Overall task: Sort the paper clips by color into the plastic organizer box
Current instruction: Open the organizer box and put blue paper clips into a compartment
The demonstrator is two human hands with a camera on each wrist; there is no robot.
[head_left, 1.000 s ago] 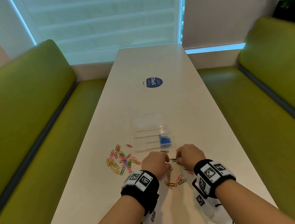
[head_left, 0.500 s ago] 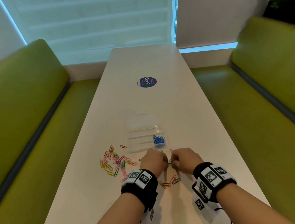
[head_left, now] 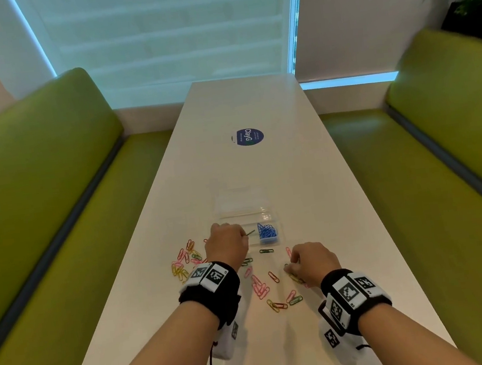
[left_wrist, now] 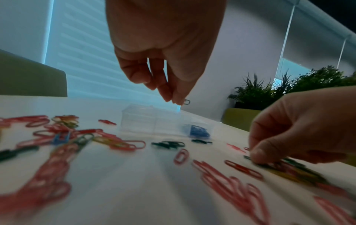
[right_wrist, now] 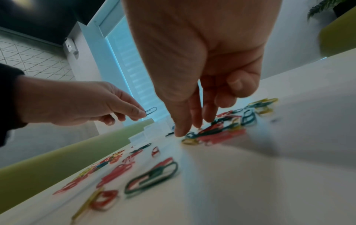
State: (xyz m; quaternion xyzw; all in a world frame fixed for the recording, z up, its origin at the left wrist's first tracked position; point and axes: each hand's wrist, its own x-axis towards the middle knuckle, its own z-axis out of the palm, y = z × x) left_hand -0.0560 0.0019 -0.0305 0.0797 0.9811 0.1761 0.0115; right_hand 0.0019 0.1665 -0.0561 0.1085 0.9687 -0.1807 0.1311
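The clear plastic organizer box point(head_left: 237, 203) lies in the middle of the white table, with blue paper clips point(head_left: 267, 233) in its near right compartment. My left hand point(head_left: 247, 235) hovers over the box's near edge, just left of the blue ones, and pinches a dark green clip point(head_left: 251, 232) by one end, as the left wrist view point(left_wrist: 186, 101) confirms. My right hand point(head_left: 288, 270) is lower and to the right. Its thumb and fingertips point(right_wrist: 181, 132) touch down on a small mixed pile of clips point(right_wrist: 217, 130). Loose pink, yellow and green clips point(head_left: 259, 288) lie between my wrists.
A second scatter of pink, yellow and green clips point(head_left: 184, 262) lies left of my left hand. Two green clips point(head_left: 266, 251) rest just before the box. A round blue sticker point(head_left: 248, 137) is farther up the table. Green benches point(head_left: 39, 190) flank both sides.
The hands, close together over the near pile before, have parted. The left hand has moved forward to the box with a green clip. The right hand stays at the pile.
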